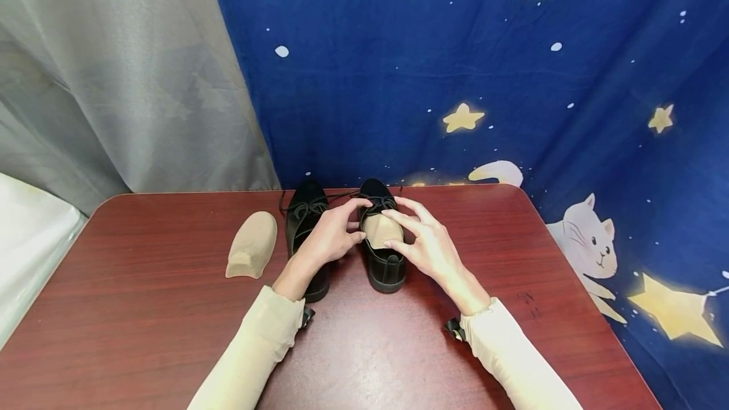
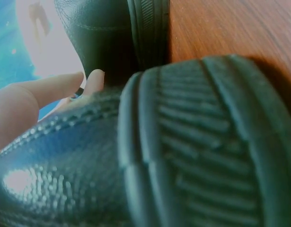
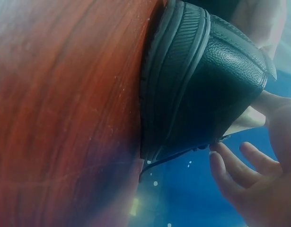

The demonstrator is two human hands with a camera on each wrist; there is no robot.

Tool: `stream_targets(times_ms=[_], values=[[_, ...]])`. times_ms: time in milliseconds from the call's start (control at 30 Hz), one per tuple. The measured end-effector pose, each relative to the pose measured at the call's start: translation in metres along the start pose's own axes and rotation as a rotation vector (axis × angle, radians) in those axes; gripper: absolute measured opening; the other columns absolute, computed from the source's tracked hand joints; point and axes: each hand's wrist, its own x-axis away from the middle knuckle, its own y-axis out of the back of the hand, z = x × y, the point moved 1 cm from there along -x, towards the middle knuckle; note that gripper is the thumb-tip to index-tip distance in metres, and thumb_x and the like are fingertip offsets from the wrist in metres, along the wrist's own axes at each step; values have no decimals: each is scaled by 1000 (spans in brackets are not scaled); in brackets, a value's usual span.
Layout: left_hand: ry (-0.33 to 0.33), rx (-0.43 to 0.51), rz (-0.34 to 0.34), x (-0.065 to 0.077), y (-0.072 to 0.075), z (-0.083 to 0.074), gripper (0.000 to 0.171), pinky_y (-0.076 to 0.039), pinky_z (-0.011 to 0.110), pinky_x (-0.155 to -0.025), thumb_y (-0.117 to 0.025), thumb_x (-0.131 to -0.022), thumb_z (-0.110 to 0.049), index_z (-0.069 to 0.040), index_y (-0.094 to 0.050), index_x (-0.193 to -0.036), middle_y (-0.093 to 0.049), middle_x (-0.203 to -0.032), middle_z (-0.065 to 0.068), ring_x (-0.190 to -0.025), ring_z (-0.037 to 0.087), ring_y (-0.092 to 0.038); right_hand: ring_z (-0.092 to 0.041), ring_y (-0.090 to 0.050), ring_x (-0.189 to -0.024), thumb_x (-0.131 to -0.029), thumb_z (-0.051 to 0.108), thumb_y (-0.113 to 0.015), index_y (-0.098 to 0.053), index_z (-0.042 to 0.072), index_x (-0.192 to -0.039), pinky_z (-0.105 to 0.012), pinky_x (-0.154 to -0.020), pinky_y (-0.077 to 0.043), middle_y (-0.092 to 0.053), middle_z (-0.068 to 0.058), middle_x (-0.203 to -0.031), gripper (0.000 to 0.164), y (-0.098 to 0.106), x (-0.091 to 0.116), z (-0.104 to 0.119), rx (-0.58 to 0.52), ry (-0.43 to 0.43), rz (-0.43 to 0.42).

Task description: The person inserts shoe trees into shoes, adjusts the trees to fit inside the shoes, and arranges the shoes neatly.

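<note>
In the head view a black lace-up shoe (image 1: 387,271) stands on the table, toe pointing away. A beige shoe insert (image 1: 383,231) sits tilted in its opening, its front part hidden inside the shoe. My right hand (image 1: 429,239) pinches the insert's right side, thumb near the heel end and index finger by the laces. From the left, my left hand (image 1: 333,233) holds the insert's edge between curled thumb and fingers. A second black shoe (image 1: 307,198) stands beneath my left wrist. The right wrist view shows the first shoe's side (image 3: 216,80) with my thumb at its rim.
Another beige shoe insert (image 1: 252,245) lies on the red-brown wooden table (image 1: 142,309), left of the shoes. Behind the table's far edge hang a blue star-patterned curtain (image 1: 364,81) and a grey curtain (image 1: 142,81).
</note>
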Motion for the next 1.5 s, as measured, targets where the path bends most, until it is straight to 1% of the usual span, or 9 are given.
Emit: stream_targets(times_ms=[200, 300, 500, 600, 867, 1000, 1167, 1333, 1500], values=[[0, -12, -6, 0, -1, 0, 59, -55, 33, -79, -78, -84, -6, -25, -55, -136, -61, -135, 12, -103, 14, -69, -14, -68, -105, -78, 29, -86, -65, 26, -134, -38, -78, -55, -48, 0, -147, 59, -2, 1, 0, -11, -18, 4], [3, -11, -10, 0, -1, 1, 59, -55, 32, -76, -78, -84, -6, -25, -55, -135, -61, -135, 12, -102, 13, -70, -14, -68, -106, -77, 27, -87, -66, 26, -132, -39, -79, -56, -48, -1, -146, 59, -3, 1, -2, -13, -15, -2], [-8, -4, -15, 1, 0, 0, 59, -55, 31, -74, -78, -84, -6, -24, -55, -135, -61, -135, 12, -102, 14, -70, -16, -68, -106, -75, 24, -89, -68, 24, -128, -40, -82, -56, -50, -5, -144, 57, -5, 1, -4, -22, -11, -20], [-10, -2, -15, 1, 1, 0, 59, -55, 32, -74, -78, -84, -6, -24, -55, -135, -61, -134, 12, -102, 14, -70, -17, -68, -106, -74, 23, -89, -69, 23, -126, -40, -82, -55, -50, -6, -144, 56, -6, 1, -4, -29, -18, -23], [-19, 1, -15, 0, 0, 0, 59, -55, 36, -83, -78, -84, -7, -24, -55, -136, -60, -136, 13, -103, 15, -70, -17, -68, -105, -74, 19, -89, -71, 21, -123, -39, -83, -55, -50, -5, -142, 52, -7, 1, -5, -39, -43, -22], [-25, -1, -17, 0, 0, 0, 59, -55, 37, -83, -78, -84, -6, -24, -55, -136, -60, -136, 14, -102, 17, -70, -15, -68, -105, -76, 17, -88, -72, 19, -122, -37, -87, -54, -52, -5, -141, 48, -7, 2, -6, -69, -48, -29], [-32, 5, -14, 1, 0, 1, 58, -56, 36, -81, -77, -85, -6, -22, -55, -136, -60, -136, 15, -103, 18, -70, -14, -69, -105, -75, 14, -88, -74, 16, -121, -34, -89, -53, -54, -5, -143, 48, -8, 2, -8, -79, -25, -54], [-42, 5, -13, 0, 1, 1, 58, -56, 34, -79, -77, -85, -7, -22, -54, -137, -60, -136, 15, -103, 18, -70, -14, -69, -105, -76, 13, -87, -73, 14, -122, -32, -85, -54, -52, -2, -146, 49, -8, 0, -7, -54, 2, -70], [-46, 9, -9, 0, 1, 1, 58, -56, 34, -78, -77, -85, -7, -22, -55, -137, -60, -135, 15, -102, 18, -70, -14, -70, -99, -75, 12, -88, -73, 11, -121, -31, -76, -56, -49, -4, -149, 49, -8, -1, -6, -45, 3, -78]])
